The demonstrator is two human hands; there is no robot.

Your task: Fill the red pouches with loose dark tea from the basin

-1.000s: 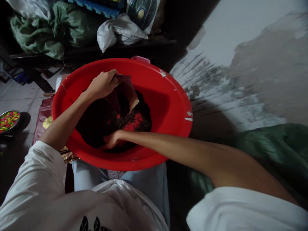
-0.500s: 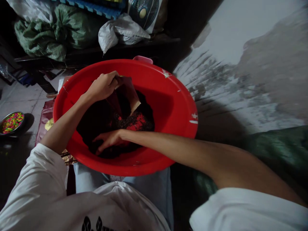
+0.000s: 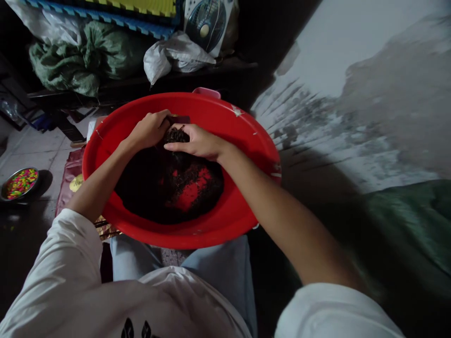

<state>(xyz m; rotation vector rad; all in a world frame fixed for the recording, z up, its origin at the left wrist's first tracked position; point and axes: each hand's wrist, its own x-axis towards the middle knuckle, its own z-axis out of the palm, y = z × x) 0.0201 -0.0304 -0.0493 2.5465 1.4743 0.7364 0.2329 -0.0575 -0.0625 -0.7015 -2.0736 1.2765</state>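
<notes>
A wide red plastic basin rests on my lap, holding a heap of dark, loose, crumbly material with bare red patches showing through. My left hand is shut on a dark packet at the far side of the heap. Most of the packet is hidden by my hands and the heap. My right hand lies cupped over the packet's top, against a small mound of the dark material.
A metal bowl of bright coloured pieces sits on the tiled floor at left. Behind the basin are a green sack, a white plastic bag and an electric fan. A stained grey wall fills the right.
My right hand has moved from low in the basin up to the packet. The packet, earlier standing open and visible, is now mostly covered. The basin sits slightly lower in view.
</notes>
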